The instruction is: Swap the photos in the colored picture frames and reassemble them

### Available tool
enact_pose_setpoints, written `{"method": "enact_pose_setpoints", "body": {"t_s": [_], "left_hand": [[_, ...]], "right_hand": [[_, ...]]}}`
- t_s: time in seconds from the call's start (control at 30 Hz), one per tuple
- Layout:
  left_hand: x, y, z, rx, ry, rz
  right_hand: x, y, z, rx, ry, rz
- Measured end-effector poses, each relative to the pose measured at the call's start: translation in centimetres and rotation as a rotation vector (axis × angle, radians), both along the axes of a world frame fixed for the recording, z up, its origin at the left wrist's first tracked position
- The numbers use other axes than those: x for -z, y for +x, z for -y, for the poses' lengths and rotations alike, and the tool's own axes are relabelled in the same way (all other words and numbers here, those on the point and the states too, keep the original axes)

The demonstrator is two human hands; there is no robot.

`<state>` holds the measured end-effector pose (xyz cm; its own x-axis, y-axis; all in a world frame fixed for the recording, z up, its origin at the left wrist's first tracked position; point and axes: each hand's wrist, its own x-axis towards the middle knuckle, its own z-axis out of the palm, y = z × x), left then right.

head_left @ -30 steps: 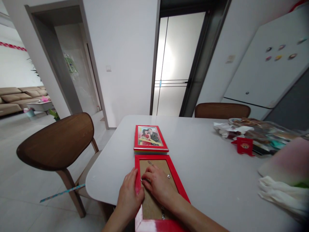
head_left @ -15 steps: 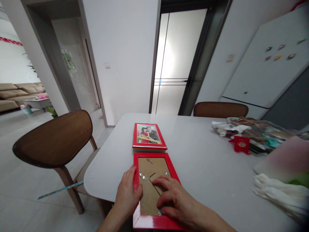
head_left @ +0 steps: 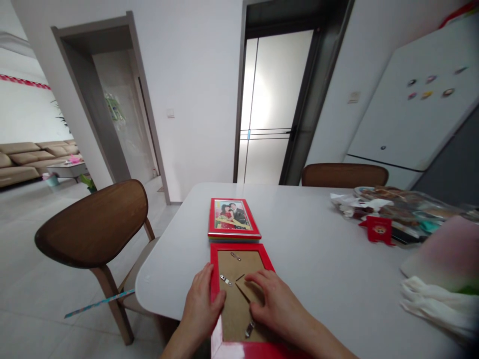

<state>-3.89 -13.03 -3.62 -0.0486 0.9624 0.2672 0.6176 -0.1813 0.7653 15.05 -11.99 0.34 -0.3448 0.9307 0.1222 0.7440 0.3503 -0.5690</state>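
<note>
A red picture frame (head_left: 216, 257) lies face down on the table, with its brown backing board (head_left: 234, 314) upward. Small metal turn clips show on the board, including a top clip (head_left: 235, 256), a left clip (head_left: 225, 280) and a bottom clip (head_left: 249, 329). My left hand (head_left: 202, 301) is closed round the frame's left edge, thumb on top. Over the board, my right hand (head_left: 277, 305) has its thumb and fingers about the brown stand flap (head_left: 249, 289), whose edge looks slightly raised. That hand covers the board's right side.
Just beyond lies another red picture frame (head_left: 212, 219), face up with a photo of two people, apparently stacked on something. Plastic bags (head_left: 407, 202), a red packet (head_left: 379, 230) and a white cloth (head_left: 430, 304) occupy the table's right side. Wooden chairs stand left (head_left: 93, 224) and behind (head_left: 344, 174).
My right thumb and fingers have moved from the bottom clip up to the stand flap, uncovering that clip. My left hand keeps its hold. The camera view has tilted slightly upward.
</note>
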Motion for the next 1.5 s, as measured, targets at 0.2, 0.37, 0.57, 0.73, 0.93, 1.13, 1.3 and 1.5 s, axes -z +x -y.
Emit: {"method": "enact_pose_setpoints", "body": {"t_s": [0.2,0.37,0.57,0.73,0.93,1.13,1.3,1.5], "left_hand": [[-2.4,0.8,0.7,0.072,-0.142,0.602],[-4.5,-2.4,1.2,0.069,-0.352,0.987],[-3.2,-9.5,1.2,-0.093,-0.384,0.646],[-1.7,-11.5,0.2,-0.241,-0.304,0.390],[-2.1,-8.4,0.3,-0.252,-0.015,0.038],[-3.3,3.9,3.2,0.272,0.123,-0.010],[-4.6,9.4,4.0,0.492,0.310,-0.131],[-6.1,4.6,4.3,0.200,0.388,-0.040]], "right_hand": [[-3.1,-1.3,1.0,-0.022,0.057,-0.073],[-4.0,-1.4,0.7,-0.072,0.079,-0.197],[0.5,3.3,-2.0,0.273,0.023,0.104],[2.0,4.0,-2.2,0.254,-0.012,0.108],[0.4,4.5,-1.7,0.347,-0.365,-0.407],[-2.6,3.9,0.3,0.237,-0.759,-1.168],[-3.3,3.3,0.5,0.155,-0.635,-1.162],[-0.5,4.6,-1.5,0.266,-0.420,-0.763]]}}
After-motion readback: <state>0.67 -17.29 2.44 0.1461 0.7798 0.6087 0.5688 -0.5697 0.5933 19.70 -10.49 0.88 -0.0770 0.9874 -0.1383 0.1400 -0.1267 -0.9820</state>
